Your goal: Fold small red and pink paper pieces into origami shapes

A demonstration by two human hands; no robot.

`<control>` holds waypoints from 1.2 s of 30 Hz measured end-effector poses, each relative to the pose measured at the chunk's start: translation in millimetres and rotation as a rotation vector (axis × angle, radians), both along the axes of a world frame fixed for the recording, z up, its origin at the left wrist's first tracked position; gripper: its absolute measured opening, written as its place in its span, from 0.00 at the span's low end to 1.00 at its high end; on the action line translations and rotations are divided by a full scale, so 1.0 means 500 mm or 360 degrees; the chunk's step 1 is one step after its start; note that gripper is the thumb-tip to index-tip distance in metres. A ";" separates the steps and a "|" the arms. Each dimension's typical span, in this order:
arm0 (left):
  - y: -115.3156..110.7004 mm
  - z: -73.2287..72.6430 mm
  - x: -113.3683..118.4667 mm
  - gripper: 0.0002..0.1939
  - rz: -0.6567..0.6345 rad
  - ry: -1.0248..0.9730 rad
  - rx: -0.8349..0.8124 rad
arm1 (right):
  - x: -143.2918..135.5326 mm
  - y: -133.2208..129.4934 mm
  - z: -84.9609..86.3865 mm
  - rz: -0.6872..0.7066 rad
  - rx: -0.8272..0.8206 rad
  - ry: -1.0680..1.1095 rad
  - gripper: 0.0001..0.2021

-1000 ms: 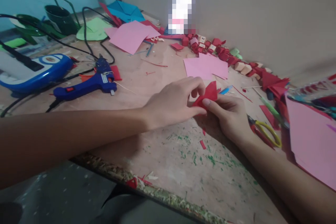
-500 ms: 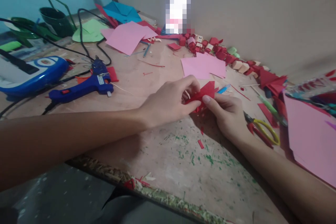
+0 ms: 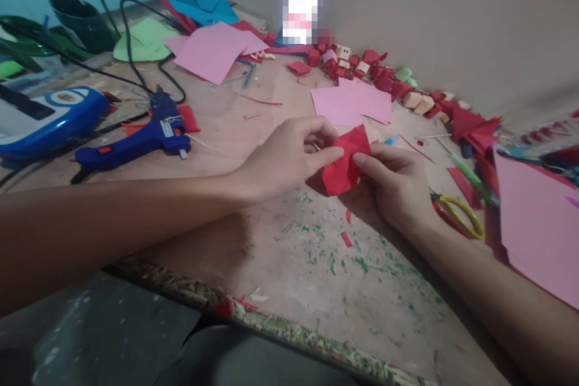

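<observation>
A small creased piece of red paper (image 3: 344,167) is held up over the table between my two hands. My left hand (image 3: 301,154) pinches its left side, thumb on the face turned to me and fingers curled behind. On the right edge, my right hand (image 3: 398,178) grips it with the thumb in front; the other fingers are partly hidden behind the paper. Scissors (image 3: 461,215) with yellow and red handles lie just right of my right wrist. Pink paper sheets (image 3: 353,101) rest beyond my hands.
A blue glue gun (image 3: 136,142) with a black cord lies at left, beside a blue-and-white device (image 3: 58,120). Red paper pieces and small wooden blocks (image 3: 420,102) line the wall. More pink sheets (image 3: 538,229) lie at right. The table's rough edge (image 3: 289,332) runs along the front.
The red paper has turned so that more of its flat face shows toward me. Both hands keep hold of it. The view has shifted slightly downward.
</observation>
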State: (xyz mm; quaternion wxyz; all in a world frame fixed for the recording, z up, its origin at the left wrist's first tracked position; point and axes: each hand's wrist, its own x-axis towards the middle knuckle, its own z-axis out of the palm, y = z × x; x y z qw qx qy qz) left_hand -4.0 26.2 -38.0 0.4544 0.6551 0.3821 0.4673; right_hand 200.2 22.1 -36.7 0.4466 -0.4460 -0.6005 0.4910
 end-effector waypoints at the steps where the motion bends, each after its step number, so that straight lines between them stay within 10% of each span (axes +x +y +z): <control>1: 0.002 -0.001 0.000 0.05 0.0001 -0.0007 0.0009 | 0.001 0.000 0.000 -0.0001 -0.0004 0.0006 0.03; 36: -0.012 0.006 -0.003 0.03 0.0040 0.0095 0.0233 | -0.012 -0.007 0.007 -0.0175 0.0177 -0.0157 0.03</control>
